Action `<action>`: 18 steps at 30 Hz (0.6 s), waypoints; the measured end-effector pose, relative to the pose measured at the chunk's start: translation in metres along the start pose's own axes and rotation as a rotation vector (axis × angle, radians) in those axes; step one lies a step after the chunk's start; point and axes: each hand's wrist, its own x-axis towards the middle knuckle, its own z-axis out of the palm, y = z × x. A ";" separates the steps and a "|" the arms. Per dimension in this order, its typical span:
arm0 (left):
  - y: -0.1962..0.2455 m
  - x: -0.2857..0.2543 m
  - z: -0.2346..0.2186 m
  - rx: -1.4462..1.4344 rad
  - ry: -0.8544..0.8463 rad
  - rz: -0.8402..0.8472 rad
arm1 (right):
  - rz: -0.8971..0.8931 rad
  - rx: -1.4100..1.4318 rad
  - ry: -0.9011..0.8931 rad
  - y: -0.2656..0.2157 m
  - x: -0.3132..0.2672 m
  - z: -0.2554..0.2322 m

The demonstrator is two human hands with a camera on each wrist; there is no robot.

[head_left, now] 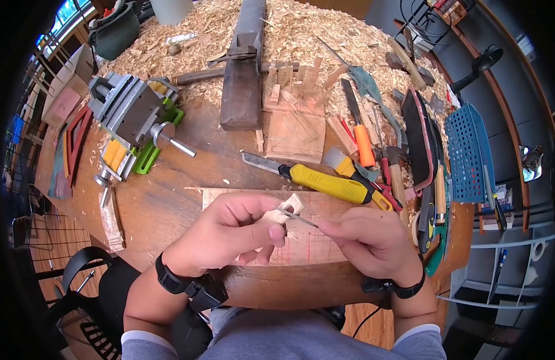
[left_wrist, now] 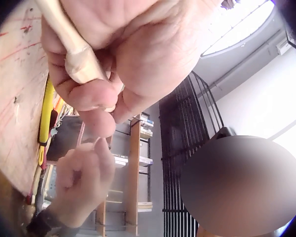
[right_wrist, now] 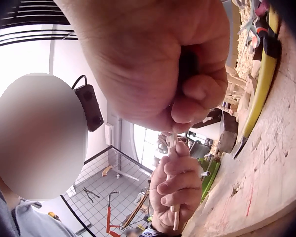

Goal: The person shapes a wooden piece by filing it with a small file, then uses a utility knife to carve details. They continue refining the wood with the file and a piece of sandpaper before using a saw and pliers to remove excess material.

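Observation:
My left hand point(head_left: 229, 231) grips a small pale carved wooden piece point(head_left: 294, 203) above the board, thumb on the near side. In the left wrist view the wooden piece point(left_wrist: 84, 64) has a slim neck swelling into a rounded knob, its end between the fingertips. Facing it, my right hand point(head_left: 373, 237) holds a thin grey metal tool point(head_left: 301, 218), slim like a needle file, its tip lying across the wood. Curled fingers hide the tool's handle. In the right wrist view the wooden piece point(right_wrist: 175, 219) sticks out below the left hand point(right_wrist: 177, 180).
Under the hands lies a flat board point(head_left: 313, 255) with red lines. Beyond it are a yellow utility knife point(head_left: 328, 183), a brush point(head_left: 337, 161) and an orange-handled chisel point(head_left: 364, 147). A vise point(head_left: 130, 114) stands left, a wooden plane point(head_left: 241, 96) behind, among shavings point(head_left: 199, 24).

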 end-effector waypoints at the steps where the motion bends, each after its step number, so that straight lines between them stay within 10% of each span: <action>1: -0.001 0.001 0.000 0.001 -0.001 -0.001 | 0.024 -0.009 -0.015 0.000 -0.001 -0.001; 18: -0.006 0.004 0.014 -0.064 0.080 0.037 | 0.037 0.021 0.126 0.008 -0.001 0.020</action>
